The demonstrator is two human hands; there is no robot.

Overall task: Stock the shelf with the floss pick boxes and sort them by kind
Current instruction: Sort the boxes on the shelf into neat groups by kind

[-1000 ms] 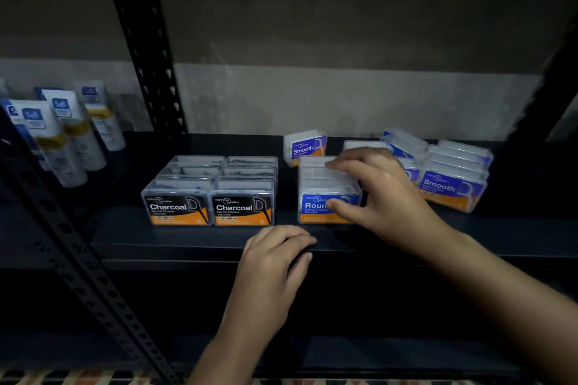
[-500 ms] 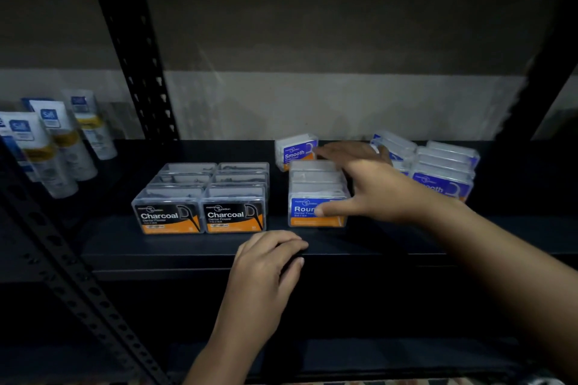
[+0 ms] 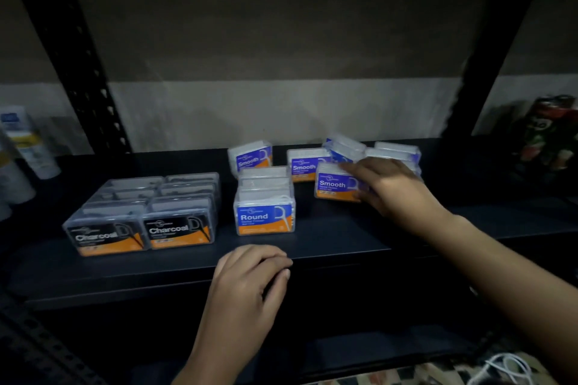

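Black metal shelf board [image 3: 328,247] carries my landmark, a clear plastic box with a blue and orange "Round" label [image 3: 264,218], heading a short row near the front edge, with two rows of clear boxes with black "Charcoal" labels [image 3: 142,212] just to its left. To its right and behind it I see loose blue "Smooth" boxes [image 3: 339,186], and my right hand [image 3: 387,187] lies over the nearest one, though I cannot tell whether its fingers have closed on it. My left hand [image 3: 250,278] rests loosely curled and empty on the shelf edge in front of the Round box.
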